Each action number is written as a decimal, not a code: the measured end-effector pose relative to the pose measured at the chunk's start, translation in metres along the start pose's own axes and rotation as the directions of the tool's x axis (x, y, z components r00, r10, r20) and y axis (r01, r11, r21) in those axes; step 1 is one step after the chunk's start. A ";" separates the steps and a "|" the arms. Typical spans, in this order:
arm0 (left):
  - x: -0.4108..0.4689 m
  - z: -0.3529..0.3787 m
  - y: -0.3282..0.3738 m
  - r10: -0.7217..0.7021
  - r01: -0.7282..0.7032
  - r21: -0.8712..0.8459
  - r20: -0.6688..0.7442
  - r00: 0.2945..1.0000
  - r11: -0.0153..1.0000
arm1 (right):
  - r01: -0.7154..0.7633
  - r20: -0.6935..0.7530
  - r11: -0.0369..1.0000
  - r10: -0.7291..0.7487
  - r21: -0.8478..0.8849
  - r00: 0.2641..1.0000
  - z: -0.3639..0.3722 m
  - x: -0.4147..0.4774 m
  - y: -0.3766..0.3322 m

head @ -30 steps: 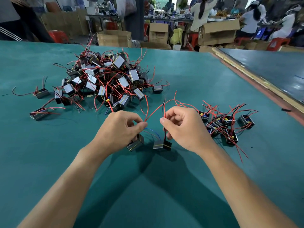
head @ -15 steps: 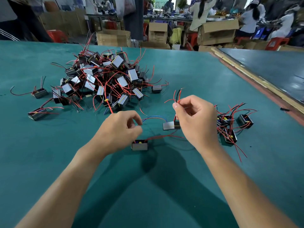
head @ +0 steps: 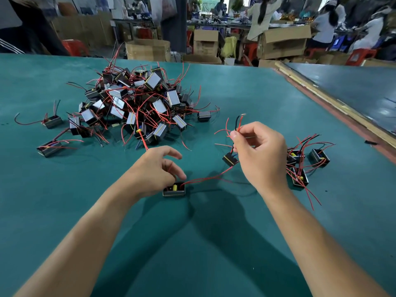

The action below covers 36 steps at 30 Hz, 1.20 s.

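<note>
On the table (head: 214,243), a large pile of wired modules (head: 137,103) is sitting at the back left, with two stray modules (head: 52,121) lying further left, and a small cluster (head: 304,166) is lying at the right. Between them, nearer the front, the left hand (head: 156,168) is holding one module (head: 174,189) on the table, and to its right a second module (head: 229,159) is hanging by its wires from the right hand (head: 259,155). Cardboard boxes (head: 147,49) are standing behind the table's far edge.

Open-topped box (head: 174,190) flat; wired box (head: 230,159) dangling, tilted.

Head-worn view, forward-down, close over table (head: 214,264)
</note>
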<state>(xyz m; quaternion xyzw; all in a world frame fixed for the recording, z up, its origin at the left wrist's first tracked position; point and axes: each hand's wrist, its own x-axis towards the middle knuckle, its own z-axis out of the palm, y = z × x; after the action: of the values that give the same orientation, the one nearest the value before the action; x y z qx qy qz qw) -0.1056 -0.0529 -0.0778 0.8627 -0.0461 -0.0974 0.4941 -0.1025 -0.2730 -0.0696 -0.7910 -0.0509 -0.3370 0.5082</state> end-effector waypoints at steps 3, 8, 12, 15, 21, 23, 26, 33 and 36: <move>-0.004 -0.004 0.005 0.025 -0.020 -0.125 0.038 0.999 0.992 | -0.051 0.137 0.999 0.050 0.009 0.989 0.003 -0.002 0.002; -0.007 -0.004 0.007 0.008 0.007 -0.141 0.105 0.994 0.990 | -0.172 0.346 0.984 0.145 0.046 0.927 0.007 -0.006 0.004; -0.004 -0.008 0.003 -0.048 0.048 -0.023 -0.004 0.999 0.999 | -0.211 0.403 0.977 0.180 0.034 0.898 0.006 -0.008 0.004; -0.002 -0.010 -0.003 -0.075 0.079 0.051 -0.072 0.995 0.996 | -0.236 0.418 0.971 0.201 0.032 0.886 0.007 -0.009 0.003; -0.003 -0.007 -0.001 0.000 0.000 0.006 -0.090 0.996 1.000 | -0.279 0.443 0.960 0.249 0.002 0.861 0.008 -0.011 0.001; -0.004 -0.004 0.002 0.016 -0.019 -0.039 -0.058 0.998 0.999 | -0.284 0.458 0.959 0.258 -0.012 0.851 0.008 -0.011 0.000; -0.004 -0.001 0.004 0.037 -0.036 -0.045 0.004 0.999 0.998 | -0.253 0.474 0.967 0.239 -0.035 0.848 0.008 -0.011 0.000; -0.001 0.001 0.001 0.057 -0.057 0.003 -0.080 0.995 0.998 | -0.197 0.556 0.980 0.185 -0.040 0.811 0.003 -0.009 -0.004; 0.000 0.001 -0.001 0.056 -0.057 -0.004 -0.122 0.991 0.998 | -0.179 0.630 0.982 0.172 -0.053 0.757 0.002 -0.009 -0.005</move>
<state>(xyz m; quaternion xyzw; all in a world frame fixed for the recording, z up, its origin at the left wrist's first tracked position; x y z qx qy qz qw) -0.1056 -0.0528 -0.0792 0.8634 -0.0398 -0.0309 0.5020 -0.1113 -0.2665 -0.0715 -0.8567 -0.1458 -0.0025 0.4948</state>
